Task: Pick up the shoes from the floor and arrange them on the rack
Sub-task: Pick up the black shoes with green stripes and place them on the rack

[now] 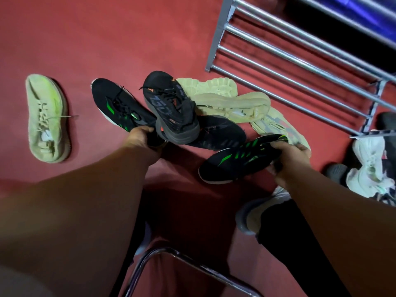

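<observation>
Green left shoe point(120, 108) gripped by my left hand point(140, 136), right shoe point(242, 161) by right hand point(291, 155); lifting may topple leaning orange shoe point(171, 108)

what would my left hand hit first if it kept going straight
Probably the black-orange shoe leaning just past the left hand, which grips a black-green shoe; depth is unclear.

Your rack point(300, 50) is bare metal tubing, silvery with a dull sheen. The red floor point(128, 39) around the rack looks smooth and matt. Left of the rack, the black shoes point(120, 106) have matt woven cloth uppers with shinier green stripes. The pale shoes point(231, 103) just below the rack show rough, lugged rubber soles. Far below the rack, a tube frame point(192, 261) is glossy chrome.
</observation>
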Tool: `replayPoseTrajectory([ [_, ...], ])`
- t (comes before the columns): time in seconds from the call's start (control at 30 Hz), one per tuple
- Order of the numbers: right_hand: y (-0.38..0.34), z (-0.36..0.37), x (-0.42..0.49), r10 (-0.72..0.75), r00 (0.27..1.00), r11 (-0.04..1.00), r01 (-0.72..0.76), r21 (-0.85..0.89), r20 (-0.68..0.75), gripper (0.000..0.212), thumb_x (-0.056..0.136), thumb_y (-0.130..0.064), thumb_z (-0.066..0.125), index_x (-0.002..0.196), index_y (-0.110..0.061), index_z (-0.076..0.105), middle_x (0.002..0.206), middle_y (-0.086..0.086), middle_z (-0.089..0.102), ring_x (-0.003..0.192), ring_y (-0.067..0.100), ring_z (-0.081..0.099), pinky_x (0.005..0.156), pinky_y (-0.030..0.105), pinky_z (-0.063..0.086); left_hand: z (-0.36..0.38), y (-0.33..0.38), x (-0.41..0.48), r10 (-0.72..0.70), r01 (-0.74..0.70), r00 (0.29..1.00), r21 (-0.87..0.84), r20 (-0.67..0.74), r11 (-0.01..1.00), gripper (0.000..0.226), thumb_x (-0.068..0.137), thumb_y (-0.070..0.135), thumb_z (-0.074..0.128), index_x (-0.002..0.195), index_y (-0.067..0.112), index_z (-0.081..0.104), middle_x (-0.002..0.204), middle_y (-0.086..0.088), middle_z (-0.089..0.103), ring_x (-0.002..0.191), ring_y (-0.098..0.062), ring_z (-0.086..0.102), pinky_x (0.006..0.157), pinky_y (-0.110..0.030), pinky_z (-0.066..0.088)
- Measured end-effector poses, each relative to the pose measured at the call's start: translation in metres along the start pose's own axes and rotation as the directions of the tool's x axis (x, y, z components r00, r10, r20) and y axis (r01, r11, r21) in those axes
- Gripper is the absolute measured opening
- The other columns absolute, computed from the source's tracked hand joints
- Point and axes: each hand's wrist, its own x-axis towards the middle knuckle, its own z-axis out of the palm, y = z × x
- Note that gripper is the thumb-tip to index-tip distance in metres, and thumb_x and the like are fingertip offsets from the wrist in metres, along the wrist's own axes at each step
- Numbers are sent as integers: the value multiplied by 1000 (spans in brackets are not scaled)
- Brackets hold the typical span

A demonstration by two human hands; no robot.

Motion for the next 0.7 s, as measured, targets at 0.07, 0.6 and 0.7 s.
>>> replayPoseTrajectory([
  [0.07, -2, 11, -6, -14, 999, 999, 13, 32, 35, 68, 76, -10, 81, 131, -27, 43, 98, 7, 67, 68, 19, 65, 67, 30, 53, 0, 0, -1, -2, 3, 1000, 55, -14, 998, 17, 92, 12, 52, 100, 6, 65, 78, -9, 72, 78, -28, 70, 69, -35, 60],
  [0.6, -16, 133, -128, -140, 820, 863, 375, -337, 554, 7, 79, -22, 67, 83, -16, 65, 73, 5, 73, 68, 27, 71, 58, 36, 59, -75, 48, -31, 234, -218, 961, 122, -149, 968, 28, 83, 14, 54, 107, 17, 70, 97, -7, 75, 72, -26, 72, 58, -41, 59],
  [0.7, 0, 150, -159, 15, 748, 812, 378, -444, 664, 26, 70, -29, 68, 89, -12, 69, 88, 13, 78, 83, 35, 76, 78, 54, 62, -91, 60, -65, 299, -292, 943, 67, -145, 954, 24, 88, 9, 54, 107, 15, 68, 95, -10, 74, 67, -25, 69, 49, -46, 59],
])
